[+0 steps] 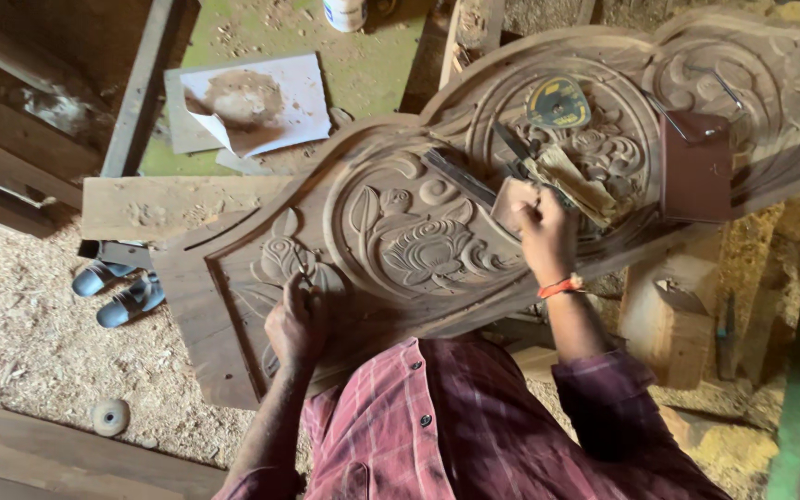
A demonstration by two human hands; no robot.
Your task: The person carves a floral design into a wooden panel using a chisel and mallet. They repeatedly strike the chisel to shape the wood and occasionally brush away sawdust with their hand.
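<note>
A large brown wooden panel carved with roses and scrolls (437, 222) lies across the middle. At its near left the left hand (296, 319) keeps a clenched grip on a thin carving tool (302, 266) set to a leaf. The right hand (541, 227), orange band (560, 286) at the wrist, grips a pale wooden mallet (511, 199). Blue sandals (120, 289) sit left on the sawdust floor (20, 324).

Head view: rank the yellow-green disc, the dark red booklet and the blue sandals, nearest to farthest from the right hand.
From the right hand:
1. Yellow-green disc, just above it on the carved panel.
2. Dark red booklet, to the right on the panel.
3. Blue sandals, far left on the sawdust floor.
</note>
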